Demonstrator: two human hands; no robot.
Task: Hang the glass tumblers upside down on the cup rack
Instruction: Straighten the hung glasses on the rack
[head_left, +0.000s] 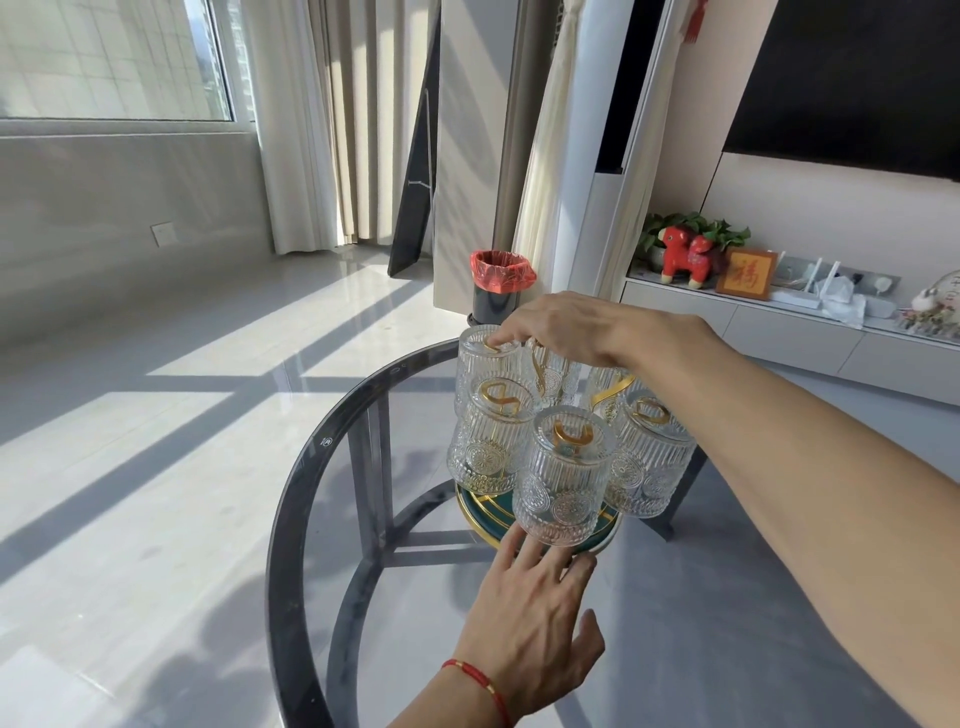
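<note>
Several ribbed glass tumblers hang upside down on a cup rack with gold hooks and a round green and gold base. The nearest tumbler hangs at the front, one to its left, one to its right. My right hand reaches over the rack's top, its fingertips resting on the bottom of the far left tumbler. My left hand, with a red string on the wrist, lies flat with fingers spread against the base's front edge.
The rack stands on a round glass table with a dark rim. Behind it on the floor is a bin with a red bag. A low cabinet with ornaments runs along the right wall.
</note>
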